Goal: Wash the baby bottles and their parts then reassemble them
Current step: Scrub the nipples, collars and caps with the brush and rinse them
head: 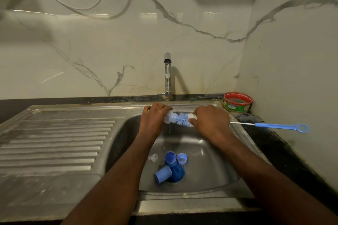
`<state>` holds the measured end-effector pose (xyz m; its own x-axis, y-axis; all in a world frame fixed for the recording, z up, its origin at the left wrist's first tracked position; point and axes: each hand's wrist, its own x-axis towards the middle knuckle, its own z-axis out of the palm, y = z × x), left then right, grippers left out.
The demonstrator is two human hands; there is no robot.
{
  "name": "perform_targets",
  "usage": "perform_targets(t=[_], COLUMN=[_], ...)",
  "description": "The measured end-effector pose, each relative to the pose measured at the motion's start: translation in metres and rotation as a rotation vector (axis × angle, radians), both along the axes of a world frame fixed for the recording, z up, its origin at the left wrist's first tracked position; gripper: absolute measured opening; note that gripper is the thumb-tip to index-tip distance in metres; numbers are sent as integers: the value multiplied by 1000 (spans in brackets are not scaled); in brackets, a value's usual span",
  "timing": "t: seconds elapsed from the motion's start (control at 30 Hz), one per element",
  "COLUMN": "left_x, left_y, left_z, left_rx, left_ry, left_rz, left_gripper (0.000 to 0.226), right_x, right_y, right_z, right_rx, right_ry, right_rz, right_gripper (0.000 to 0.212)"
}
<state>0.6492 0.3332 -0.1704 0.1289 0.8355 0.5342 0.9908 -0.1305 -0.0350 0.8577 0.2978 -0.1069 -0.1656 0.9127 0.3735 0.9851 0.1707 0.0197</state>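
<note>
Head view, over the sink (206,170). Left hand (155,115) curled round a clear baby bottle (169,116), lying mouth toward three o'clock under the tap (167,76), thin stream running. Right hand (210,120) gripping the bottle brush (182,118) at the bristle base, bristles partly in the bottle's mouth, blue handle (281,126) trailing out to three o'clock over the counter. Long axis nine-to-three, both hands on it. Down at six o'clock by the drain: blue caps (162,173), collar ring (182,159), clear teat (153,157), unwashed by the look. Open basin below; red tub (237,101) at two o'clock, apart from the handle.
</note>
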Motion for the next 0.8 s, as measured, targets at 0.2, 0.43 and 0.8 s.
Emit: perform_targets(t=[0.2, 0.43, 0.8], left_x=[-8, 11, 15], left_y=[-7, 2, 2], left_z=[-4, -9, -4], left_rx=[-110, -143, -186], left_ry=[228, 301, -895], left_rz=[225, 201, 141], left_gripper=[53, 60, 61], right_x=[12, 7, -1], right_y=[0, -3, -6], right_z=[-1, -16, -25], right_rx=[-26, -99, -193], right_ry=[-216, -188, -156], right_rz=[-85, 17, 113], right_gripper=[20, 28, 40])
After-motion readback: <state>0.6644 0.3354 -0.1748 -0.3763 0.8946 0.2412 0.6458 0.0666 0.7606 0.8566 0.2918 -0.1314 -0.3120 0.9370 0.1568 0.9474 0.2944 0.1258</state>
